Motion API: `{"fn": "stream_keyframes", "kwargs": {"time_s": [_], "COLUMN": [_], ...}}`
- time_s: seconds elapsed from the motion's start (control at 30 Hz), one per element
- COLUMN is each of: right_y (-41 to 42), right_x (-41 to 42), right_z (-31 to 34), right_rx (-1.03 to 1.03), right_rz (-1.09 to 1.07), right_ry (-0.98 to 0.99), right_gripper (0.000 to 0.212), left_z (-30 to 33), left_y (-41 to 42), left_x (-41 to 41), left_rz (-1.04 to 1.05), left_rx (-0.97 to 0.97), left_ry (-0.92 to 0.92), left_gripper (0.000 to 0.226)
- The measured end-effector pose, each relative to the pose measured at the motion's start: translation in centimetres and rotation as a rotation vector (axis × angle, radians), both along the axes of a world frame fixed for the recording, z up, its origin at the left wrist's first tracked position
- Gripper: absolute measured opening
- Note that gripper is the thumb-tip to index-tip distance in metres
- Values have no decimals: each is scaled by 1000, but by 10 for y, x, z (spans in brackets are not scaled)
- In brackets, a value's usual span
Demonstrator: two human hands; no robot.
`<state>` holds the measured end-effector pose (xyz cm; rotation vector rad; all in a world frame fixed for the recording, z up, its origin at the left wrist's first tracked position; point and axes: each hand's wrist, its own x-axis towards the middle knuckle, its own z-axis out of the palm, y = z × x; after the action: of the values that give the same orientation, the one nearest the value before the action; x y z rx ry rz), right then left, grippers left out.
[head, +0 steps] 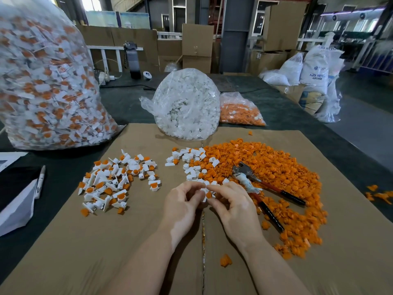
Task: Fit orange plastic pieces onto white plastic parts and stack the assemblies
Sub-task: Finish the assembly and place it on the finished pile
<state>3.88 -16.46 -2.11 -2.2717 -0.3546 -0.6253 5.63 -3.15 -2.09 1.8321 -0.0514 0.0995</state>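
Hundreds done: big bag at far left is packed with finished orange-and-white assemblies.
Sheet: cardboard covers the table and serves as the work surface.
Stock left, orange: large orange pile to the right of centre, plus an orange bag behind it. Lots left.
Stock left, white: white bag at centre back is about full; a small white cluster lies at the pile's left edge.
Done, loose: assembly heap on the left of the cardboard, scattered rather than neatly stacked.
Tool: pliers lie on the orange pile, just right of the hands, untouched.
Progress call: mid-run. Output is large, but the feedstock looks far from used up.
Left hand: fingers curled, pinching the white part from the left.
Right hand: fingertips pinch the orange piece against that white part.
Part position: held between both hands' fingertips, above the cardboard, just in front of the white cluster. Cannot tell whether it is fully seated.
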Motion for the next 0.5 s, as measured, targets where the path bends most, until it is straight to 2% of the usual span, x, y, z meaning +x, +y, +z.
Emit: {"fn": "stream_keyframes", "kwargs": {"time_s": [0.5], "right_y": [0], "right_x": [1], "right_z": [-3], "right_rx": [-50], "right_rz": [-13], "right_ry": [-18], "right_gripper": [23], "left_z": [2], "left_y": [-2], "left_x": [1], "left_rz": [15], "left_rx": [45], "left_ry": [-25], "left_gripper": [12]}}
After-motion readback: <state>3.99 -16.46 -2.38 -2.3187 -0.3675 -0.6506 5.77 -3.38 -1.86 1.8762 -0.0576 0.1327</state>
